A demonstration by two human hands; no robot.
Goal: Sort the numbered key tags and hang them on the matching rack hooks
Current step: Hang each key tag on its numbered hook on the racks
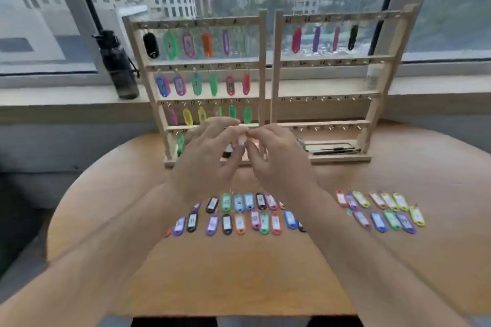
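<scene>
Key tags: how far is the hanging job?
Done: the left rack carries tags on its top three rows and a green tag on its fourth; the right rack holds four on its top row. In hand: the left hand and right hand pinch a reddish tag, mostly hidden, at that fourth row. Left: two groups of tags lie on the table; the right rack's lower hooks are bare.

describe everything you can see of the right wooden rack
The right rack is a pale wood frame, upright on the table, close beside the left rack. Its four rails carry small hooks and handwritten numbers too blurred to read. Only the top rail is loaded: a red tag, purple tag, pink tag and black tag hang there. In its base lie dark items.
</scene>
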